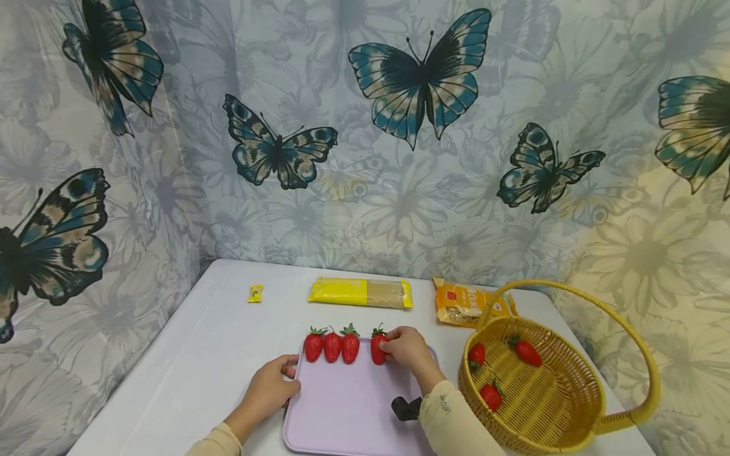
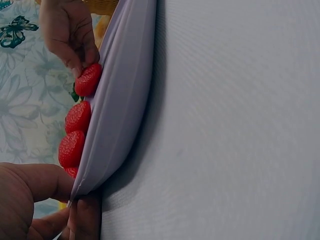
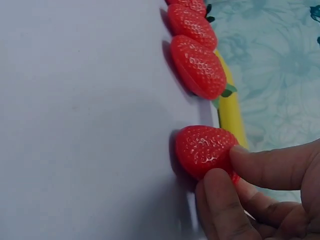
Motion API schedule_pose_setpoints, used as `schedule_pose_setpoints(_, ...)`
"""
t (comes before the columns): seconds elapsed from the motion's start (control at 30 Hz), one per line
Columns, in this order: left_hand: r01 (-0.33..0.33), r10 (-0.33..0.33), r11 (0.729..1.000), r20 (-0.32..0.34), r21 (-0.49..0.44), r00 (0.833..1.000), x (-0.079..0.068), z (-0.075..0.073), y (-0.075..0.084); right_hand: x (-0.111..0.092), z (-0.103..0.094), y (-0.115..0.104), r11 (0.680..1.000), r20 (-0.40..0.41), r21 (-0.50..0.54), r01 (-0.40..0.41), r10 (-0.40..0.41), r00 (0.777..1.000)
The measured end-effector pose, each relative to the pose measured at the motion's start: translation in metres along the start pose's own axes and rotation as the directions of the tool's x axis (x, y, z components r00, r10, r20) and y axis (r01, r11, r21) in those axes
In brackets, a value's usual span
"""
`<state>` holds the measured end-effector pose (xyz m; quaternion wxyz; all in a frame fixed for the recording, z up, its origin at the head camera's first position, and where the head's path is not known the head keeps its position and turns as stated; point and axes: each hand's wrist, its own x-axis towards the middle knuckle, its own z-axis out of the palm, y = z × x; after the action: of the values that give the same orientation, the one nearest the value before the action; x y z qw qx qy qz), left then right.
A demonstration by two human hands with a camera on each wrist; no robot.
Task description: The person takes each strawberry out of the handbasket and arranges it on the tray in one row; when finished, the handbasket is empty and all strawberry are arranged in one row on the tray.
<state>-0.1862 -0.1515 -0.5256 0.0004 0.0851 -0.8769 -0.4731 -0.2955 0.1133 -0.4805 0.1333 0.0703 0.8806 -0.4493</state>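
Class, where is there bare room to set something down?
Free: the tray between the four strawberries and its near edge; the white table between the left hand, the small yellow packet and the left edge. Crowded: the tray's far edge, where the right hand pinches a strawberry; the table's right, with basket and orange packet.

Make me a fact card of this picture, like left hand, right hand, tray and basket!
Left hand: holds the side of the tray
Right hand: pinches a strawberry by the tray's far edge
Tray: light purple; three more strawberries side by side
Basket: yellow, three strawberries inside
Back: small yellow packet, long yellow packet, orange bag
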Motion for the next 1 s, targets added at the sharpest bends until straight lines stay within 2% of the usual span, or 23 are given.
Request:
schedule_pose_setpoints(0.17,0.000,0.000,1.000,-0.001,0.005,1.000,0.000,0.000,0.001,0.000,0.006,-0.003,1.000,-0.009,-0.014,0.012,-0.012,1.000)
schedule_pose_setpoints(0.7,0.008,-0.008,1.000,-0.002,-0.001,1.000,0.000,-0.001,0.000,-0.001,0.020,-0.004,0.998,-0.010,0.030,0.058,-0.058,0.998)
schedule_pose_setpoints(0.9,0.002,-0.002,1.000,-0.005,-0.001,1.000,0.000,0.000,0.000,-0.004,0.020,-0.003,0.996,-0.011,0.037,0.078,-0.077,0.997)
schedule_pose_setpoints(1.0,-0.001,0.001,1.000,-0.002,-0.007,1.000,-0.001,0.000,0.000,-0.009,0.011,-0.001,0.996,-0.023,0.016,0.092,-0.092,0.995)
